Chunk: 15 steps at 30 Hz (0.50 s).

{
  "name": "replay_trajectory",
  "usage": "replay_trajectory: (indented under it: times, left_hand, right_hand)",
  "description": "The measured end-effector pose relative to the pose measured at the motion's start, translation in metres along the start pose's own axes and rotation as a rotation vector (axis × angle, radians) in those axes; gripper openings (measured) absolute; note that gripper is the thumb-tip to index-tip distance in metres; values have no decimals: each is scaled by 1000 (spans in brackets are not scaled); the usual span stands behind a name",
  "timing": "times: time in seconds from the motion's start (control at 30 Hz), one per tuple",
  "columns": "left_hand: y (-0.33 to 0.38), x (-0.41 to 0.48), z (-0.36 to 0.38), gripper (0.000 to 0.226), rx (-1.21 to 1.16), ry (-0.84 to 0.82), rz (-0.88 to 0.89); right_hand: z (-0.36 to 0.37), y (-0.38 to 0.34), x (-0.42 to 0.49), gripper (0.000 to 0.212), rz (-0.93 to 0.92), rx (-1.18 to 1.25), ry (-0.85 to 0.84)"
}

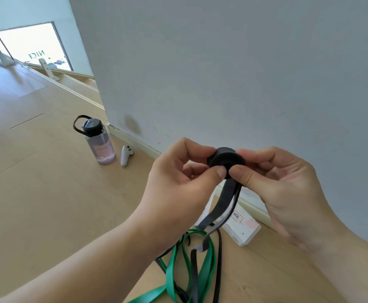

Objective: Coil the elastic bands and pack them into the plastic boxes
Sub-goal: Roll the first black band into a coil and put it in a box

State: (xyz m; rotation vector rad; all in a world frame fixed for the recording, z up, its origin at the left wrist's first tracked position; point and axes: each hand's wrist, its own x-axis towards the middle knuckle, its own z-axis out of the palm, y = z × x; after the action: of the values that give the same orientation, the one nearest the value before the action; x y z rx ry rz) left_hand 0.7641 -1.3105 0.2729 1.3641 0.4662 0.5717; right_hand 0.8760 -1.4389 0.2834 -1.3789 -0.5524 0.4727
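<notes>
A dark grey elastic band is partly rolled into a tight coil held in the air in front of the wall. My left hand pinches the coil from the left with thumb and fingers. My right hand pinches it from the right, its thumb on the coil's face. The band's loose tail hangs down to the floor. Beneath it lie a green elastic band and thin black bands, tangled together. A clear plastic box with a label lies on the floor by the skirting, partly hidden behind the tail.
A water bottle with a black lid stands on the wooden floor at the left, a white controller beside it. A grey wall rises right behind the hands. Stairs with a railing are at the far left.
</notes>
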Motion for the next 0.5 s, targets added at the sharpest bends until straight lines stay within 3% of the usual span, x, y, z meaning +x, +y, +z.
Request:
replay_trajectory:
  times: [0.13,0.3,0.4,0.5]
  left_hand:
    - [-2,3,-3,19,278,-66,38]
    - [1,6,-13,35,632,-188,218]
    - [2,12,-18,41,691,-220,300]
    - [3,12,-16,37,499,-118,189]
  right_hand:
    - [-3,1,1,33,-88,-274,17]
    - [-6,-2,-1,34,-287,-636,-129]
    - [-5,-8,0,29,-147,-530,-57]
    - [-4,-8,3,27,-85,-345,21]
